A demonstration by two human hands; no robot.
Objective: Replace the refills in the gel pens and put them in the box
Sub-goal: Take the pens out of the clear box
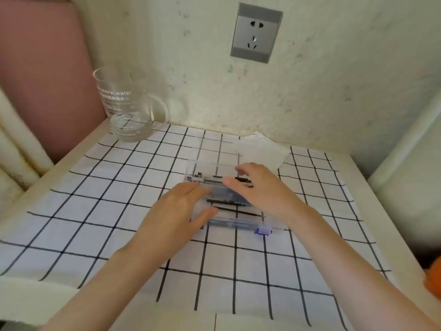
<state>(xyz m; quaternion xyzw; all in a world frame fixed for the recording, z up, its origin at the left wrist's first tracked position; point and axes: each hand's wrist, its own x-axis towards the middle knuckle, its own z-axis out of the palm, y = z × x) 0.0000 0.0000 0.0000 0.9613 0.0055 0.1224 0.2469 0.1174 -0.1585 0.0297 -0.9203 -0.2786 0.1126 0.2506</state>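
The clear box (238, 223) lies on a checked cloth (119, 187) in the middle of the counter (23, 204), with a purple latch (263, 231) on its near edge. Clear-barrelled pens (210, 179) lie along its far side and thin black refills (229, 201) across its middle. The left hand (176, 209) is at the box's left end, its fingers (198, 191) nearly straight against the plastic and the thumb low by the near corner; it steadies the box rather than clasping it. The right hand (257, 187) reaches over the far right part, fingers loosely spread above the pens and thumb across a barrel. They are blurred, so I cannot tell whether they pinch a pen or only rest there. The box looks light, stiff and smooth, so it probably slides on the cloth under a sideways push and is best held by its two short ends. The pens should be light, rigid and slick, and apt to roll, so a pinch at mid-barrel between thumb and two fingers suits them, with the other hand on the tip end for unscrewing. The refills are very thin, likely bend a little and could smear at the point, so take them near the middle, away from the tip. A mug (126, 111) holding some water stands well apart at the back left, and a tissue (260, 151) lies just behind the box.
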